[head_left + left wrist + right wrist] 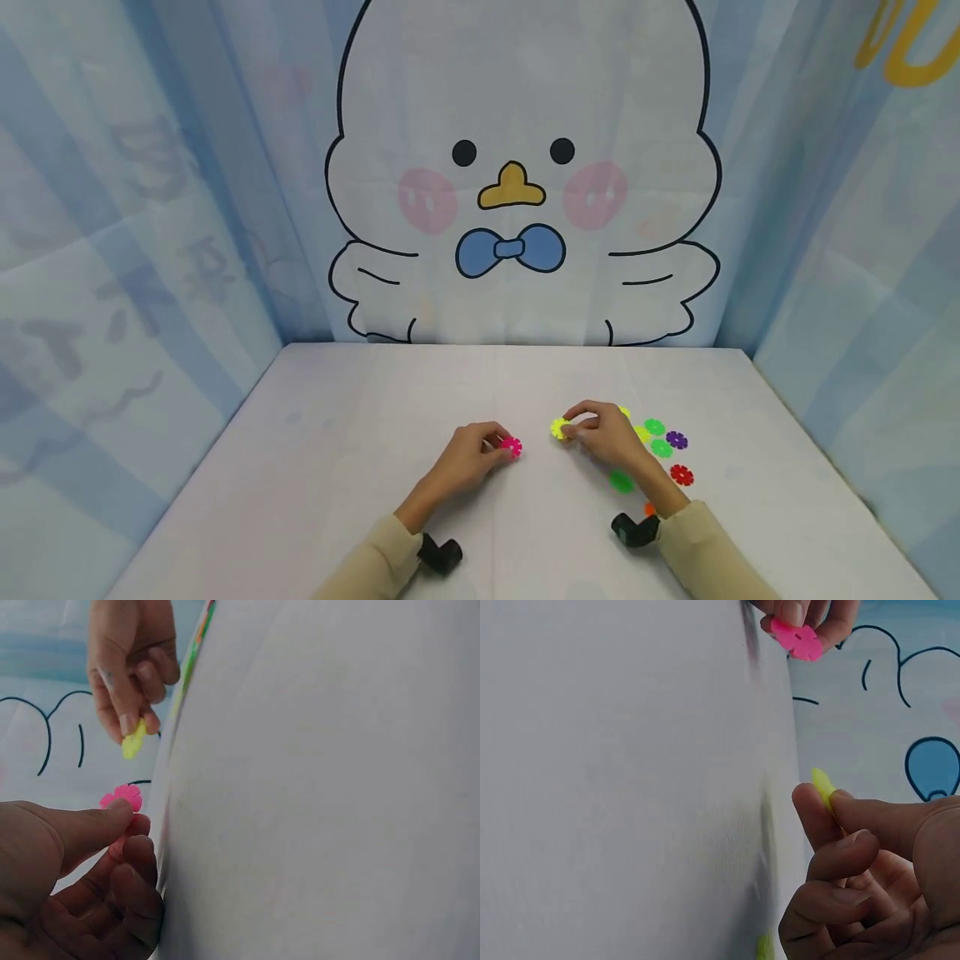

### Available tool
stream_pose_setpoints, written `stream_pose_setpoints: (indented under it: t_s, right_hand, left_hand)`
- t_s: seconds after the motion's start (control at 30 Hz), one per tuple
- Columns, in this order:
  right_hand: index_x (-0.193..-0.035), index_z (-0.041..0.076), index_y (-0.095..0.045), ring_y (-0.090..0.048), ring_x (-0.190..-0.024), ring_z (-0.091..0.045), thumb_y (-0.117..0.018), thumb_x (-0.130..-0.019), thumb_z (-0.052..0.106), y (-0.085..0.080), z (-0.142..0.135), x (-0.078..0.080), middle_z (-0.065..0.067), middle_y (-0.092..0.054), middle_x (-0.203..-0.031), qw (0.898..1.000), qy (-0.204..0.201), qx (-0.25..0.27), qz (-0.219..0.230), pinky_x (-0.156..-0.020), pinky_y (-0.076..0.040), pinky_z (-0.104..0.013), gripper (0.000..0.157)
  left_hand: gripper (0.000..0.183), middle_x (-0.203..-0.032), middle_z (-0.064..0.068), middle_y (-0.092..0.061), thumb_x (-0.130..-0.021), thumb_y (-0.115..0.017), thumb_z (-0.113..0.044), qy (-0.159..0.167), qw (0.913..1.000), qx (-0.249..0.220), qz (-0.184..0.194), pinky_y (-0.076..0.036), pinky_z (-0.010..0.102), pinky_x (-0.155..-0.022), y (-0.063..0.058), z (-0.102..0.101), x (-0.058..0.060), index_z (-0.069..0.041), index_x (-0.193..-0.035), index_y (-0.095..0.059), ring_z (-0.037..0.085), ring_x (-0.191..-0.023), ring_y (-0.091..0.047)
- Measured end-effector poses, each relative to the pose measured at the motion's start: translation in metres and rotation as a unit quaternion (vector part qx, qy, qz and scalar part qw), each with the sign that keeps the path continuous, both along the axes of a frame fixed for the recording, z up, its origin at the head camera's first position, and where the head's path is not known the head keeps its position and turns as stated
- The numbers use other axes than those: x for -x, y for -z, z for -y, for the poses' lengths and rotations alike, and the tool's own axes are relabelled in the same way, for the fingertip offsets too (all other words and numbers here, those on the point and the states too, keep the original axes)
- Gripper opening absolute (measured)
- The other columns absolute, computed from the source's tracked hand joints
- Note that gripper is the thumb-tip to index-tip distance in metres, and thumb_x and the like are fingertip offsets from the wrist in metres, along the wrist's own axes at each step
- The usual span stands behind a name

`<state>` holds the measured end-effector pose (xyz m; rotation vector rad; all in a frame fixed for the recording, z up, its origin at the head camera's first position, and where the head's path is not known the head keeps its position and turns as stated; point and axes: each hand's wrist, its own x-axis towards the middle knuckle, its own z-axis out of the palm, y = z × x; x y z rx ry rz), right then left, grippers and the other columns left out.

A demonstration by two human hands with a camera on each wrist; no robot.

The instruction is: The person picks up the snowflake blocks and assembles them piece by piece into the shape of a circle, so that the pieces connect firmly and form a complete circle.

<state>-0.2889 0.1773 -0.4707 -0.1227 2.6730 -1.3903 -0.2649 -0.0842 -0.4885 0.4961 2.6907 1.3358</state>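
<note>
A pink notched plastic disc (512, 447), flower-shaped with slots round its rim, is pinched between the thumb and fingers of my left hand (468, 457). My right hand (606, 433) pinches a yellow disc (559, 428) of the same kind by its edge. The two discs are apart, facing each other over the middle of the table. In the left wrist view the pink disc (122, 797) shows beyond the thumb, with the yellow disc (134, 740) farther off. Seen from the right wrist, the yellow disc (823, 787) is nearly edge-on between thumb and forefinger.
Loose discs lie around my right forearm: several green (655, 427), a purple (677, 440), a red (682, 475), an orange one (649, 508) partly hidden, and yellow ones (642, 434) behind the hand. The white table (337, 400) ends at a curtain (525, 300) with a cartoon bird.
</note>
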Motion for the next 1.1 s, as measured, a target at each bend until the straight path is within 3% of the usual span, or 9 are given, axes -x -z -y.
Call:
stream_pose_setpoints:
  t_s: [0.2,0.33,0.67,1.1]
  right_hand:
    - [-0.116,0.002,-0.072,-0.048,-0.056,-0.013,-0.075,-0.098,0.016,0.003,0.020,-0.002,-0.009,-0.082,-0.088,0.998,-0.019,0.054,0.032,-0.054,-0.043,-0.023,0.023]
    - [-0.113,0.004,-0.071,-0.044,-0.053,-0.012,-0.074,-0.098,0.018,0.003,0.030,0.000,-0.008,-0.082,-0.086,0.996,-0.022,0.072,0.039,-0.051,-0.036,-0.022,0.020]
    - [-0.112,0.004,-0.070,-0.042,-0.048,-0.011,-0.074,-0.099,0.017,0.011,0.047,0.002,-0.006,-0.080,-0.083,0.994,-0.029,0.094,0.055,-0.047,-0.032,-0.022,0.019]
    - [-0.116,0.003,-0.069,-0.044,-0.050,-0.010,-0.076,-0.099,0.021,0.018,0.047,0.002,-0.004,-0.079,-0.080,0.989,-0.015,0.133,0.056,-0.046,-0.033,-0.022,0.025]
  left_hand:
    - [0.015,-0.089,0.003,-0.071,-0.098,-0.076,-0.013,-0.006,0.9979,-0.038,0.053,-0.054,0.024,-0.046,-0.003,0.010,0.005,-0.008,-0.112,-0.074,0.011,-0.056,-0.060]
    - [0.012,-0.078,0.005,-0.070,-0.098,-0.075,-0.012,-0.007,0.9950,-0.067,0.074,-0.055,0.027,-0.045,-0.005,0.011,0.009,-0.008,-0.110,-0.074,0.011,-0.051,-0.061]
    - [0.013,-0.095,0.012,-0.075,-0.097,-0.076,-0.008,-0.014,0.9887,-0.128,0.077,-0.061,0.031,-0.050,0.004,0.014,0.016,-0.004,-0.109,-0.074,0.011,-0.058,-0.069]
    - [0.010,-0.081,0.006,-0.072,-0.098,-0.076,-0.010,-0.024,0.9906,-0.121,0.059,-0.060,0.031,-0.048,0.010,0.011,0.017,-0.005,-0.107,-0.076,0.010,-0.054,-0.064]
